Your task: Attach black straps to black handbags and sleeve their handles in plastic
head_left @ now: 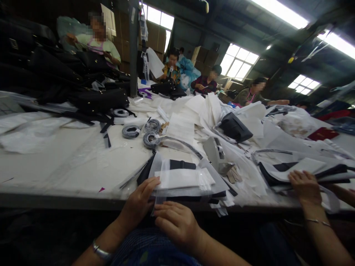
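A stack of clear plastic sleeves (184, 181) holding white paper and black pieces lies at the table's near edge. My left hand (140, 201) grips the stack's left corner, thumb on top. Just below it, my right hand (174, 221) has its fingers pressed together on a loose clear sleeve edge (154, 206) that hangs off the front. The thumb of that hand is hidden. A metal bracelet (101, 253) sits on my left wrist.
A co-worker's hand (305, 186) rests on black-and-white pieces at the right. Coils of grey cord (131, 131), a black bag (234, 127) and white paper cover the table (55, 162). Black bags (69, 70) pile at the back left. Several people work beyond.
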The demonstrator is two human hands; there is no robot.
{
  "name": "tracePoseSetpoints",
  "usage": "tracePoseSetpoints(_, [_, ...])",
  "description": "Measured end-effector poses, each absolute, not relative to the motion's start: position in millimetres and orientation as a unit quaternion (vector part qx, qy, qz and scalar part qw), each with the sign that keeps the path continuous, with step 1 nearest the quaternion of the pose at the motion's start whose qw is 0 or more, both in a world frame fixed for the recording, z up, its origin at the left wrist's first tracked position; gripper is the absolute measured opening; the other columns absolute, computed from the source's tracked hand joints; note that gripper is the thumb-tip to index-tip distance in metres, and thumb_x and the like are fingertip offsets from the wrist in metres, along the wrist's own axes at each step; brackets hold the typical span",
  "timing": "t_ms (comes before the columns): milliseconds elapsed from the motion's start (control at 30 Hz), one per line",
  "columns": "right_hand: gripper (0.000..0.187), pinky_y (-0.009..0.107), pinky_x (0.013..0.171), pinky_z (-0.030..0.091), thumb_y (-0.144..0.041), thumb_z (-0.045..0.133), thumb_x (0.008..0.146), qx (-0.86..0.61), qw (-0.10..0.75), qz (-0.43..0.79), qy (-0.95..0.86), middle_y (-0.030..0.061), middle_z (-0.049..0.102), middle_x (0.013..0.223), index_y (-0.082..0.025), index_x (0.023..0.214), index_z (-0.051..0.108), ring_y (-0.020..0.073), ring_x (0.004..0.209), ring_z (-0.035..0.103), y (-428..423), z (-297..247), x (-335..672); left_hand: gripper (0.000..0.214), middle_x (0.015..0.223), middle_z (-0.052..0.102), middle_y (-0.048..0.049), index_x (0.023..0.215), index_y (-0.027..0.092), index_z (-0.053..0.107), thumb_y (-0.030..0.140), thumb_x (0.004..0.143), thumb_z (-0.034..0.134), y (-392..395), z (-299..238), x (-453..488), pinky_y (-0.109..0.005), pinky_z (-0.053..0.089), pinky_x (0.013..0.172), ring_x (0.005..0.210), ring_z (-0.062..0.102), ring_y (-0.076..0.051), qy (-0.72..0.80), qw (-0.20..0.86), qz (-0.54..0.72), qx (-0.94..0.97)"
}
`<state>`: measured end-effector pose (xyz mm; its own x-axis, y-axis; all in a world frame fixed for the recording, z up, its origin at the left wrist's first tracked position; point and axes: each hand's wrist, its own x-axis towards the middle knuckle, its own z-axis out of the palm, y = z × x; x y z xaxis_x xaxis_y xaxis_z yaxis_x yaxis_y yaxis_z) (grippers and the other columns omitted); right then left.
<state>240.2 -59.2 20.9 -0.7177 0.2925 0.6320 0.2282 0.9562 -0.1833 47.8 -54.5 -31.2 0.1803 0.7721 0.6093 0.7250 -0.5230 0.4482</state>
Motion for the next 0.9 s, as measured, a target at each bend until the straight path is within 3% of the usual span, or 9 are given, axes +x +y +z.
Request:
tracePoseSetpoints(167, [0.015,0.028,0.088,0.056,-0.023,0.058,0.094,-0.124,0.347,0.113,-0.923,0.003,0.074,0.087,-0.016,0.106,0.063,0.0126,0.075,0.069,-50.2,35.4,244.9,0.038,0.136,0.055,-0.0129,0.128,0.018,0.054,0.008,0.091,0.048,-52.1,-27.3,45.4,-0.039,0.049,0.104,0.13,0.05,-0.025,0.434,-0.018,0.41,0.802])
tracePoseSetpoints(267, [0.02,0.036,0.091,0.053,-0.024,0.06,0.092,-0.235,0.371,0.119,-0.891,0.0056,0.072,0.095,-0.019,0.111,0.062,0.0175,0.087,0.067,-32.3,47.3,246.6,0.035,0.129,0.062,-0.013,0.129,0.014,0.053,0.01,0.094,0.047,-50.0,-28.4,46.2,-0.039,0.048,0.105,0.128,0.052,-0.023,0.416,-0.031,0.417,0.808])
tracePoseSetpoints(367, [0.027,0.04,0.088,0.051,-0.028,0.068,0.087,-0.337,0.307,0.131,-0.88,0.0075,0.069,0.103,-0.021,0.112,0.062,0.0229,0.098,0.061,-15.0,49.2,243.3,0.039,0.129,0.062,-0.0131,0.134,0.016,0.049,0.013,0.096,0.045,-48.9,-31.2,46.4,-0.038,0.051,0.103,0.123,0.057,-0.022,0.42,-0.028,0.415,0.807])
tracePoseSetpoints(500, [0.036,0.041,0.087,0.048,-0.032,0.077,0.077,-0.376,0.211,0.141,-0.891,0.0059,0.065,0.103,-0.021,0.108,0.061,0.0247,0.097,0.056,-5.8,46.3,238.0,0.048,0.135,0.058,-0.0128,0.141,0.02,0.041,0.022,0.094,0.051,-50.4,-24.6,37.5,-0.041,0.05,0.103,0.126,0.054,-0.024,0.419,0.057,0.403,0.811])
tracePoseSetpoints(633, [0.034,0.04,0.085,0.045,-0.033,0.074,0.079,-0.37,0.188,0.118,-0.902,0.0064,0.064,0.103,-0.02,0.108,0.061,0.0251,0.097,0.053,-7.9,43.1,236.6,0.07,0.148,0.043,-0.0146,0.146,0.019,0.033,0.033,0.085,0.065,-52.3,-1.7,20.6,-0.046,0.044,0.108,0.135,0.043,-0.029,0.402,0.184,0.335,0.832])
tracePoseSetpoints(800, [0.04,0.043,0.085,0.041,-0.042,0.063,0.088,-0.342,0.203,0.047,-0.916,0.0092,0.063,0.11,-0.02,0.12,0.058,0.0272,0.098,0.052,-12.3,28.6,239.4,0.038,0.136,0.058,-0.0098,0.129,0.021,0.054,0.033,0.093,0.053,-47.4,11.8,19.3,-0.041,0.049,0.103,0.124,0.056,-0.025,0.441,0.216,0.337,0.804])
tracePoseSetpoints(900, [0.039,0.042,0.085,0.04,-0.044,0.059,0.09,-0.33,0.21,0.031,-0.92,0.0095,0.063,0.111,-0.02,0.121,0.058,0.0266,0.098,0.052,-13.2,22.4,242.2,0.029,0.134,0.06,-0.0089,0.119,0.02,0.059,0.023,0.09,0.058,-46.0,10.0,26.5,-0.04,0.046,0.106,0.129,0.051,-0.024,0.437,0.173,0.342,0.814])
